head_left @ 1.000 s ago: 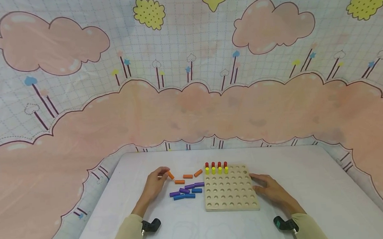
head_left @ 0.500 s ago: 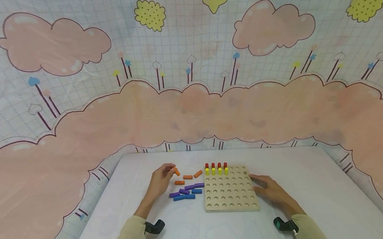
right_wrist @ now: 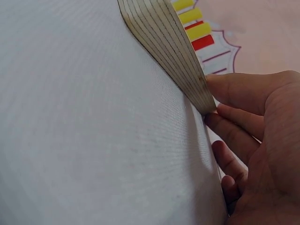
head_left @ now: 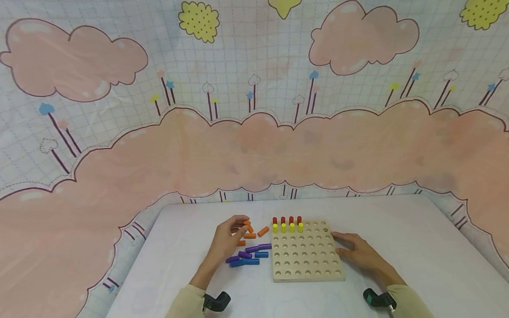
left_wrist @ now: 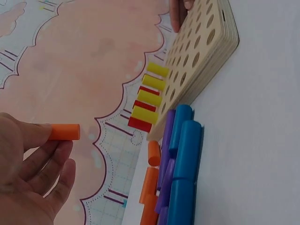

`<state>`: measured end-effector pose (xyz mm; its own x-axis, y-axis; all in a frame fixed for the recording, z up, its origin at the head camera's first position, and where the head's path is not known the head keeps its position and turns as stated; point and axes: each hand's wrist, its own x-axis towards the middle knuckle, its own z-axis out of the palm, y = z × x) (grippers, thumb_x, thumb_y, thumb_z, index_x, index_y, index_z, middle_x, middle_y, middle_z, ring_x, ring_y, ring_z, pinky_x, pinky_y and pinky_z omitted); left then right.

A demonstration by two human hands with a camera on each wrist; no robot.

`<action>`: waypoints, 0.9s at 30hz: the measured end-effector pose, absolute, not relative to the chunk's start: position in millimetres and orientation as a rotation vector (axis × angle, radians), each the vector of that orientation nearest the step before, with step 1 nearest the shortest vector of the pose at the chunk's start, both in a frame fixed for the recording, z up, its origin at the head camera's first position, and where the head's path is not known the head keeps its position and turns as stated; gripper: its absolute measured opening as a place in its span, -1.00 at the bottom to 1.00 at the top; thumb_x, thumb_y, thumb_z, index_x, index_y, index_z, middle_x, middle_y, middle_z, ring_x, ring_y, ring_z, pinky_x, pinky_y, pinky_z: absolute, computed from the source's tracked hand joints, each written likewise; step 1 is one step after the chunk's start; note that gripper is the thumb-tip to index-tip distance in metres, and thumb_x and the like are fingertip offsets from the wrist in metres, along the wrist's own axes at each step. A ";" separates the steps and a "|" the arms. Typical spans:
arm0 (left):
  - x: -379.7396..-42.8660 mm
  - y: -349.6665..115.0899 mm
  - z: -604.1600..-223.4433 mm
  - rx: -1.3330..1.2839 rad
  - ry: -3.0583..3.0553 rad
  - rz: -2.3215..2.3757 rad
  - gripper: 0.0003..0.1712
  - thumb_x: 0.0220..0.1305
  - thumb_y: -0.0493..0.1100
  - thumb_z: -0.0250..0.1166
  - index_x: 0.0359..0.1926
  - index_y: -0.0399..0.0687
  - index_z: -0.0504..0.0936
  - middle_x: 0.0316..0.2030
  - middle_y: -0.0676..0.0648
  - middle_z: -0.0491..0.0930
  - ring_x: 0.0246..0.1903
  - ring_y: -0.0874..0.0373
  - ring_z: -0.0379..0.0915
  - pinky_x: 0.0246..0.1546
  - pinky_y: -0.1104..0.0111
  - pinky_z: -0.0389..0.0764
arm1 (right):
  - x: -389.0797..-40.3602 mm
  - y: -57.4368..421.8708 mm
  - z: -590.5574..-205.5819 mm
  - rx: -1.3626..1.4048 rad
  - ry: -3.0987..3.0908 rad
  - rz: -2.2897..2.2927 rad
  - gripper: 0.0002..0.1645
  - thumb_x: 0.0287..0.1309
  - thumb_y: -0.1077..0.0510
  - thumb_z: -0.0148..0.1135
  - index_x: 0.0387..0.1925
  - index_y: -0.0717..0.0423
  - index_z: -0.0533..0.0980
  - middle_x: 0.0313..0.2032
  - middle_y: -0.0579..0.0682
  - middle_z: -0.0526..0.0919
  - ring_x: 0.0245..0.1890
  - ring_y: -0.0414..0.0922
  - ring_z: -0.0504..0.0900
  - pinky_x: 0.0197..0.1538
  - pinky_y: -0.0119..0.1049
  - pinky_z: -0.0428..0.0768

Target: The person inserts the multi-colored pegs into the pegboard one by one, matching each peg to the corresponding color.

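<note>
In the lower centre of the head view, the left hand point(head_left: 227, 237) is pinching an orange peg point(head_left: 249, 228) between thumb and forefinger, while the other fingers are curving loosely below. The right hand point(head_left: 357, 251) is touching the right edge of the wooden board point(head_left: 302, 267) with thumb and fingers, extended rather than wrapped around it. The board is resting on the white desk point(head_left: 288, 306), right of the frame's middle.

The left-hand grip is looking well suited to seating a peg: in the left wrist view, one end is sticking out past the fingertips, leaving it free for entering a hole. In the head view the peg is slanting, so a good insertion is probably calling for turning it upright, like the red pegs point(head_left: 291, 219) and yellow pegs point(head_left: 292, 227) that are standing along the board's upper left. Three loose orange pegs point(head_left: 263, 231) are lying near the left hand, with purple pegs point(head_left: 252, 249) and blue pegs point(head_left: 251, 262) lying below them; lifting over these is likely to be safer than sweeping across. The right hand's contact is probably helping against sliding, provided it is pressing only lightly.
</note>
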<state>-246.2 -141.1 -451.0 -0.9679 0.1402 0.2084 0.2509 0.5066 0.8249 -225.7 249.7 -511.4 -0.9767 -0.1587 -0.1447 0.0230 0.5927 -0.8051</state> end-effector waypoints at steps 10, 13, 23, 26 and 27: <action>-243.2 -118.7 -448.2 -0.430 -2.607 -1.504 -0.70 0.38 -0.22 0.21 0.10 -0.05 0.59 -0.02 -0.07 0.67 0.00 0.04 0.58 0.09 0.21 0.61 | -226.5 250.7 -511.9 -0.098 2.601 -1.341 -0.33 0.22 0.03 0.26 0.36 -0.03 0.38 0.46 0.21 0.18 0.49 0.30 -0.02 0.43 0.37 -0.09; -243.1 -110.7 -447.4 -0.463 -2.600 -1.533 -0.71 0.38 -0.22 0.21 0.10 -0.06 0.59 -0.04 -0.09 0.67 -0.01 0.03 0.59 0.05 0.22 0.63 | -226.6 250.7 -512.1 -0.108 2.599 -1.354 -0.33 0.22 0.03 0.26 0.36 -0.02 0.38 0.45 0.21 0.19 0.50 0.30 -0.02 0.43 0.37 -0.10; -249.7 -87.0 -453.9 -0.537 -2.597 -1.555 -0.70 0.37 -0.19 0.23 0.10 -0.09 0.59 -0.04 -0.08 0.67 -0.03 0.06 0.58 -0.01 0.37 0.61 | -226.4 251.3 -513.3 -0.114 2.630 -1.324 -0.34 0.24 0.02 0.25 0.36 -0.06 0.38 0.44 0.19 0.22 0.49 0.30 0.00 0.42 0.38 -0.07; -251.2 -80.8 -456.1 -0.553 -2.604 -1.583 -0.70 0.36 -0.22 0.23 0.09 -0.09 0.59 -0.04 -0.09 0.66 -0.04 0.06 0.58 -0.01 0.34 0.61 | -226.2 251.2 -513.1 -0.123 2.638 -1.324 -0.34 0.24 0.02 0.25 0.36 -0.05 0.38 0.44 0.19 0.23 0.49 0.30 0.01 0.42 0.38 -0.06; -251.6 -78.7 -457.0 -0.556 -2.609 -1.587 -0.71 0.36 -0.22 0.23 0.09 -0.09 0.59 -0.04 -0.09 0.66 -0.05 0.06 0.58 -0.02 0.34 0.62 | -226.0 251.2 -513.1 -0.121 2.640 -1.322 -0.34 0.24 0.02 0.26 0.36 -0.05 0.38 0.44 0.19 0.23 0.49 0.30 0.02 0.42 0.38 -0.05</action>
<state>-251.6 -78.7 -457.0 -0.9351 0.2818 0.2150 0.3205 0.4132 0.8524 -226.0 251.2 -513.1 -0.9793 -0.1555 -0.1298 0.0108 0.5999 -0.8000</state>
